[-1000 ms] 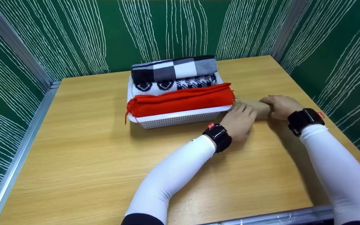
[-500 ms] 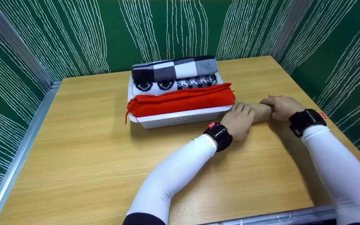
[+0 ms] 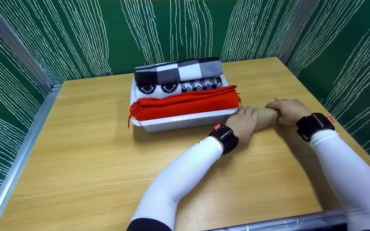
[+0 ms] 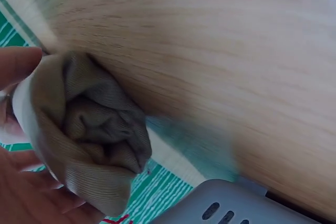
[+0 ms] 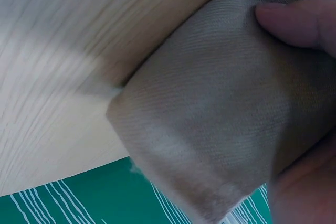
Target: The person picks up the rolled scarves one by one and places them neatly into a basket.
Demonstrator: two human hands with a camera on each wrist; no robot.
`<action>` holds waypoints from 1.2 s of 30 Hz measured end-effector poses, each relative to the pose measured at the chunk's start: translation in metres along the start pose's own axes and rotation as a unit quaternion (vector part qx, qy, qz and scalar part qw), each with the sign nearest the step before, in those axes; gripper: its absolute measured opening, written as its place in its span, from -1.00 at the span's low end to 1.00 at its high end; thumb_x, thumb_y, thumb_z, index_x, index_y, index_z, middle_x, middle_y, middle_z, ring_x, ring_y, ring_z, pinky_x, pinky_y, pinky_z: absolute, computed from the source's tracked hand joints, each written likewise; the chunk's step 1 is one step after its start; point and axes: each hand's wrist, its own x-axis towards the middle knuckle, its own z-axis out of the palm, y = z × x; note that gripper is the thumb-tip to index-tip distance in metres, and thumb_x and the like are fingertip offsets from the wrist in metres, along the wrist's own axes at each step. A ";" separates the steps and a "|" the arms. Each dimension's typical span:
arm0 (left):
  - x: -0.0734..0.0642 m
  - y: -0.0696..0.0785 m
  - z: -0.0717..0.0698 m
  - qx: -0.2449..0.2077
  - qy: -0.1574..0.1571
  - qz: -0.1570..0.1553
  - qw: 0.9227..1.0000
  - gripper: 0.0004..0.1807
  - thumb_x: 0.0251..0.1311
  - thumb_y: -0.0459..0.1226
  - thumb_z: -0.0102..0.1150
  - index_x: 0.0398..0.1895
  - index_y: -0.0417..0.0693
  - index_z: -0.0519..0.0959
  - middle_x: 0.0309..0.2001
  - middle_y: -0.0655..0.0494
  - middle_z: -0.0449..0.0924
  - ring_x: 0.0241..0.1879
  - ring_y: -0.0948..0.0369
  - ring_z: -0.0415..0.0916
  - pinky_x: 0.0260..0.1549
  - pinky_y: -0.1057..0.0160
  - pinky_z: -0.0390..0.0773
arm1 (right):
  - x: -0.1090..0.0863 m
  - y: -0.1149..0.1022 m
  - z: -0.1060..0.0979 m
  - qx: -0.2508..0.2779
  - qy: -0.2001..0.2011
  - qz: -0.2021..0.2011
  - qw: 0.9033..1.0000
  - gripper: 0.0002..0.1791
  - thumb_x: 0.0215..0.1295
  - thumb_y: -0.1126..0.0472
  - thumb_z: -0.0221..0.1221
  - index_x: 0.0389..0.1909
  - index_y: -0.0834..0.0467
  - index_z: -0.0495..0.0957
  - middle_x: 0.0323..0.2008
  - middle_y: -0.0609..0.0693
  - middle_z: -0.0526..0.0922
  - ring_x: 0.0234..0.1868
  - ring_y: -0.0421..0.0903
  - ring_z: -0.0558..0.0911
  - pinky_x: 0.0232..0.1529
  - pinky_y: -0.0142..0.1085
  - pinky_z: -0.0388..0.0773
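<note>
A rolled tan cloth lies on the wooden table, just right of the white basket. My left hand grips its left end; the left wrist view shows the folded layers of that end of the cloth, with thumb and fingers round the outside. At the other end my right hand holds the roll. In the right wrist view its thumb lies on top of the twill fabric and the other fingers pass below. From the head view, much of both ends is hidden behind the hands.
The white basket holds a red fringed scarf, a black-and-white patterned knit roll and a checked roll. Green walls with white streaks enclose the table. A grey shiny strip runs along the front edge.
My left hand has shifted slightly left, so more of the tan roll shows between the hands. The right hand stays almost in place. Basket and contents are unchanged.
</note>
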 end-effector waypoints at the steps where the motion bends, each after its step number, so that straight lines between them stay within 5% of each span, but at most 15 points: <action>1: 0.001 0.000 0.000 -0.002 -0.003 -0.005 1.000 -0.11 0.35 -0.02 0.29 0.66 -0.12 0.22 0.53 -0.06 0.38 0.53 -0.06 0.38 0.45 0.16 0.55 | 0.000 -0.001 0.000 0.000 0.000 0.001 1.000 -0.41 0.04 0.58 0.30 0.18 0.26 0.69 0.12 0.34 0.76 0.20 0.46 0.68 0.22 0.47 0.55; 8: 0.002 0.002 0.004 -0.010 -0.027 -0.037 0.999 -0.07 0.36 0.03 0.29 0.69 -0.09 0.17 0.54 -0.07 0.37 0.43 0.01 0.47 -0.01 0.22 0.79 | 0.000 -0.002 -0.001 0.000 -0.014 0.017 1.000 -0.37 0.04 0.54 0.32 0.23 0.24 0.66 0.20 0.36 0.73 0.25 0.49 0.64 0.25 0.52 0.50; 20: 0.003 0.000 0.012 0.012 -0.025 -0.026 0.999 -0.17 0.48 0.03 0.14 0.69 -0.09 0.18 0.44 -0.01 0.52 0.24 0.07 0.62 -0.09 0.25 0.78 | 0.001 0.003 0.005 -0.003 -0.042 0.052 0.998 -0.11 -0.02 0.48 0.36 0.47 0.17 0.50 0.45 0.48 0.48 0.43 0.58 0.42 0.40 0.58 0.30; 27: 0.003 -0.001 0.010 -0.009 -0.037 -0.017 0.999 -0.26 0.52 -0.11 0.07 0.69 -0.08 0.18 0.42 -0.01 0.54 0.19 0.07 0.63 -0.18 0.23 0.80 | 0.004 0.006 0.006 -0.005 -0.033 0.049 0.998 -0.26 0.02 0.46 0.36 0.35 0.21 0.60 0.32 0.46 0.62 0.32 0.55 0.55 0.35 0.49 0.43; 36: -0.001 0.000 -0.005 -0.067 -0.065 -0.028 0.995 -0.22 0.50 -0.18 0.17 0.71 0.03 0.14 0.47 0.02 0.49 0.29 0.06 0.57 -0.01 0.15 0.79 | 0.003 0.003 0.002 -0.011 -0.012 0.039 0.999 -0.41 0.08 0.47 0.35 0.23 0.21 0.68 0.19 0.38 0.72 0.20 0.45 0.66 0.26 0.45 0.54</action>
